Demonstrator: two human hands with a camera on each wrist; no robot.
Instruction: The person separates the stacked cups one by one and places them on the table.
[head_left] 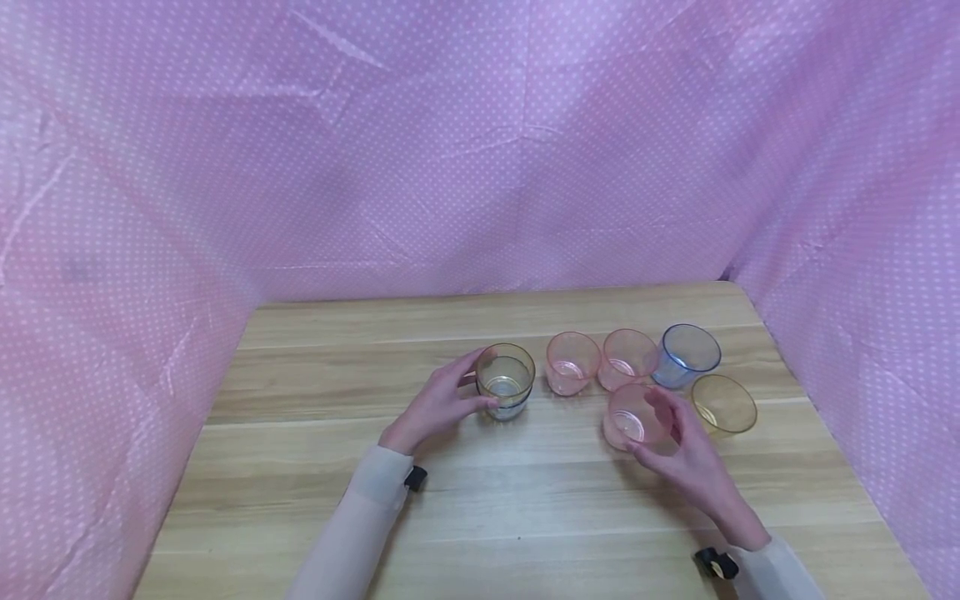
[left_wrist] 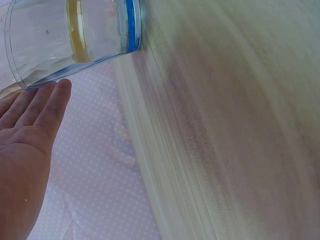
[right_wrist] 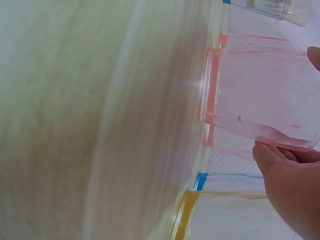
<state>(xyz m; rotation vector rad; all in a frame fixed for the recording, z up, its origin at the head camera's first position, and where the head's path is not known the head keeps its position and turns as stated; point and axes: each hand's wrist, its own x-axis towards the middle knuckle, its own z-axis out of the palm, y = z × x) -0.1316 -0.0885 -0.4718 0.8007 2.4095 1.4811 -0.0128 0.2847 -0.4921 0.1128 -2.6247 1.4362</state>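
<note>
A clear yellow-tinted cup point(head_left: 506, 367) sits nested inside a blue-based cup point(head_left: 510, 411) near the middle of the table. My left hand point(head_left: 438, 406) holds this stack from the left, thumb at the front and fingers behind. In the left wrist view, the yellow ring shows through the wall of the blue-based outer cup point(left_wrist: 102, 30). To the right, a pink cup point(head_left: 626, 425) stands upright in the grip of my right hand point(head_left: 693, 467). The right wrist view shows fingertips and thumb on opposite sides of that pink cup point(right_wrist: 260, 90), near its rim.
Behind the held cup stand two more pink cups, one on the left point(head_left: 572, 379) and one on the right point(head_left: 624, 362). A blue cup point(head_left: 682, 371) is at the back right, with a yellow cup point(head_left: 726, 408) before it. Pink dotted cloth point(head_left: 480, 167) surrounds the wooden table point(head_left: 300, 467).
</note>
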